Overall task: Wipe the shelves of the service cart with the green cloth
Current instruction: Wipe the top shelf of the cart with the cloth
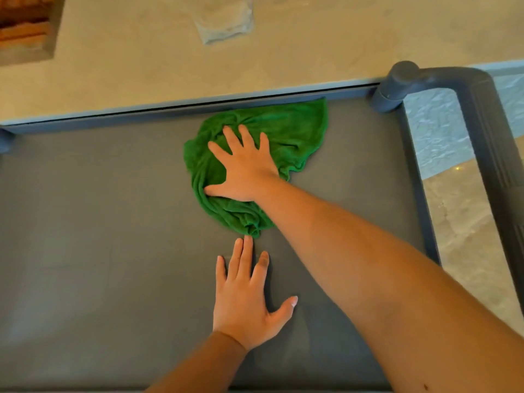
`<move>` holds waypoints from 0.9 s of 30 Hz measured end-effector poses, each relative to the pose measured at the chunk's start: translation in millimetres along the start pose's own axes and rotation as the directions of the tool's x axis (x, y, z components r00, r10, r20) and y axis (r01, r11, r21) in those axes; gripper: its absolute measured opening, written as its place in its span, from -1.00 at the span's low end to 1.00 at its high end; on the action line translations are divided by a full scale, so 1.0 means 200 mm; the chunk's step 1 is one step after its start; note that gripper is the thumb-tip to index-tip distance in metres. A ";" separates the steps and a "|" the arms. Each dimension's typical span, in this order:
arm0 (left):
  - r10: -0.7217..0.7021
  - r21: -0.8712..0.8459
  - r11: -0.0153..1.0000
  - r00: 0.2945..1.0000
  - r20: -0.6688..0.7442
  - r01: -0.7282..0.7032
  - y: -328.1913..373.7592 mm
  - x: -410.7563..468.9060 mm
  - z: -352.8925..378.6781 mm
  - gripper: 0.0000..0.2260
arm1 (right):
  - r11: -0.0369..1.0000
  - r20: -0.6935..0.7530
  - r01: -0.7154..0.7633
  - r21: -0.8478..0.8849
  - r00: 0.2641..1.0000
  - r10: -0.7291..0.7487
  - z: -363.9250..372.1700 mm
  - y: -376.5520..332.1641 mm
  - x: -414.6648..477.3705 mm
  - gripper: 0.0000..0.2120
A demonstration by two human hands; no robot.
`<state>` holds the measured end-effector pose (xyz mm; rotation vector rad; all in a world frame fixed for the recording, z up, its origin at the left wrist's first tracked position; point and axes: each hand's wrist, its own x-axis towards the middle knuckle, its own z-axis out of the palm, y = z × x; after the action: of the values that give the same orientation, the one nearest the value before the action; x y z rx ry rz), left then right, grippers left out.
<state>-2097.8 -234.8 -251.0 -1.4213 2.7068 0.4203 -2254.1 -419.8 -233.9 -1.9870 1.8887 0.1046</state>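
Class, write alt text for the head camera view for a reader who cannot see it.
A right hand presses a crumpled green cloth flat on the grey cart shelf, near its far edge. The left hand rests open on the shelf just nearer than the cloth; the cart handle curves at right.

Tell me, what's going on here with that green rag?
A person is wiping the grey top shelf of a service cart. Their right hand presses flat, fingers spread, on the green cloth, which lies bunched near the shelf's far edge. The left hand rests flat on the bare shelf just in front of it, fingertips at the cloth's nearest tip. The cart stands against a beige counter.
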 end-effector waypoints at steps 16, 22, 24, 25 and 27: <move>-0.034 -0.035 0.999 0.999 0.035 0.035 0.03 0.01 -0.02 -0.26 | 0.849 0.022 -0.503 0.160 0.862 0.507 -0.12 0.73 -0.45 0.15; -0.047 -0.099 0.994 0.996 0.080 0.055 0.03 0.01 -0.05 -0.21 | 0.783 0.093 -0.604 0.150 0.797 0.597 0.00 0.62 -0.68 0.12; -0.045 -0.142 0.988 0.997 0.067 0.054 0.02 0.01 -0.05 -0.19 | 0.775 0.102 -0.620 0.121 0.785 0.611 0.08 0.50 -0.79 0.10; -0.043 -0.160 0.986 0.997 0.056 0.052 0.02 0.01 -0.05 -0.19 | 0.772 0.112 -0.625 0.114 0.780 0.615 0.12 0.44 -0.86 0.11; -0.041 -0.176 0.983 0.998 0.048 0.049 0.02 0.01 -0.05 -0.20 | 0.763 0.156 -0.634 0.129 0.773 0.615 0.18 0.33 -1.01 0.13</move>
<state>-2101.6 -235.8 -241.5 -1.4912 2.6543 0.6961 -2327.6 -217.5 -216.5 -1.1357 2.3228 0.2136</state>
